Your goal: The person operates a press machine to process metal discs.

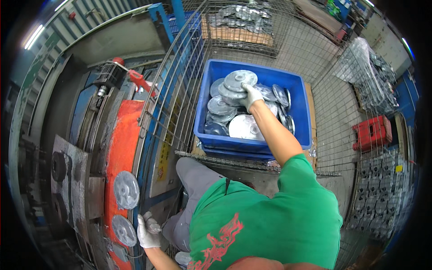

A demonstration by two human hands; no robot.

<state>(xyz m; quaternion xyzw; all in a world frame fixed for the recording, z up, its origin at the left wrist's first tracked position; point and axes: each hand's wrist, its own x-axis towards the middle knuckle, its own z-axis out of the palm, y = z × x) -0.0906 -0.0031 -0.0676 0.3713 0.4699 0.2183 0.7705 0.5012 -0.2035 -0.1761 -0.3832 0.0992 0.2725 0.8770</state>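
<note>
My right hand point(253, 97), in a white glove, is closed on the edge of a round grey metal disc point(239, 80) with a raised hub. A second disc point(230, 92) lies right beneath it; I cannot tell whether my fingers hold that one too. Both are over a blue plastic bin point(306, 112) piled with similar discs, some flat and some on edge. My left hand point(148, 230), also gloved, is apart from the machine's edge with its fingers loosely spread and nothing in them. Beside it, one disc point(124, 230) lies on an orange surface point(122, 148), with another disc point(126, 190) farther along.
A wire mesh cage point(330, 108) surrounds the bin, its side standing between bin and machine. The machine point(90, 117), with a red handle point(140, 82), fills the left. At the right are a red case point(372, 133) and stacked metal parts point(380, 193). More parts point(243, 19) sit behind the cage.
</note>
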